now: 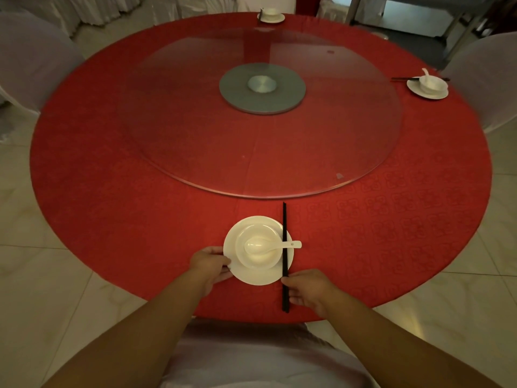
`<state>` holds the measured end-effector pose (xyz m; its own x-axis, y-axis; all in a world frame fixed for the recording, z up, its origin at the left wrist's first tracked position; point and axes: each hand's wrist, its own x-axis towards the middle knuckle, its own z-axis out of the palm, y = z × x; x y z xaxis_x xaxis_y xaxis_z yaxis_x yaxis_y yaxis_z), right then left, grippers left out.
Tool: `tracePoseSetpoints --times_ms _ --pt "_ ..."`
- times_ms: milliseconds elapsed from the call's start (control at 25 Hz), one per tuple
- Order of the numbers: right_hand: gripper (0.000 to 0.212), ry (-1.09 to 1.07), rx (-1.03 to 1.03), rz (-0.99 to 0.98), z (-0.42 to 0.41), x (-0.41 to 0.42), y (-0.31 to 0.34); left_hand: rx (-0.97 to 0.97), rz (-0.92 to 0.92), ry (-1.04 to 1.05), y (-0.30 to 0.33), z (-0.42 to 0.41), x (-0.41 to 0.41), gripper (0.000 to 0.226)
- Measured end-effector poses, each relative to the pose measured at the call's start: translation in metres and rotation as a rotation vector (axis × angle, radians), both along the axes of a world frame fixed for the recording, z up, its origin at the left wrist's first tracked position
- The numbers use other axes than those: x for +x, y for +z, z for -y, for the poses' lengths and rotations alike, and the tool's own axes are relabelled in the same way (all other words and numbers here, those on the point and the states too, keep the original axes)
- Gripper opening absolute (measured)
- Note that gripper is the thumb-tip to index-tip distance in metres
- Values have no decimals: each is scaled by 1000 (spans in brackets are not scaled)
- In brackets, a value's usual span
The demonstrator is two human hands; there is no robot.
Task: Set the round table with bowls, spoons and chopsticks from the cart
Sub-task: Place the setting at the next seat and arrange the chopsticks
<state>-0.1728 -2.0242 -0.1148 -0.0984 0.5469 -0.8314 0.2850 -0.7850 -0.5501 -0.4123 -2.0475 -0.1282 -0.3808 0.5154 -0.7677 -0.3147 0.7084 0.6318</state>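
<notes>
A white plate (253, 277) lies near the front edge of the round red table (117, 225). On it stands a white bowl (258, 261) with a white spoon (268, 245) lying in it, handle pointing right. Black chopsticks (284, 228) lie across the plate's right rim, pointing away from me. My left hand (208, 266) grips the plate's left rim. My right hand (306, 288) pinches the chopsticks near their close end.
A glass turntable (195, 121) on a grey hub covers the table's middle. Two more place settings stand at the far edge (270, 15) and the right edge (428, 85). White-covered chairs (30, 60) surround the table. A metal cart (419, 12) stands at the back right.
</notes>
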Motion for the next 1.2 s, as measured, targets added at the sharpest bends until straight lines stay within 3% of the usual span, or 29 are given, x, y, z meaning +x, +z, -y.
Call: tracePoseSetpoints --times_ms 280,920,1200 --pt "26 -28 -77 -90 6 1 -3 -22 1 3 1 0 0 33" --pt "18 -48 -60 -71 -3 -2 -4 -13 40 19 2 1 -1 33" --pt "25 -28 -51 -54 -3 -1 -2 -32 38 18 4 2 -1 34"
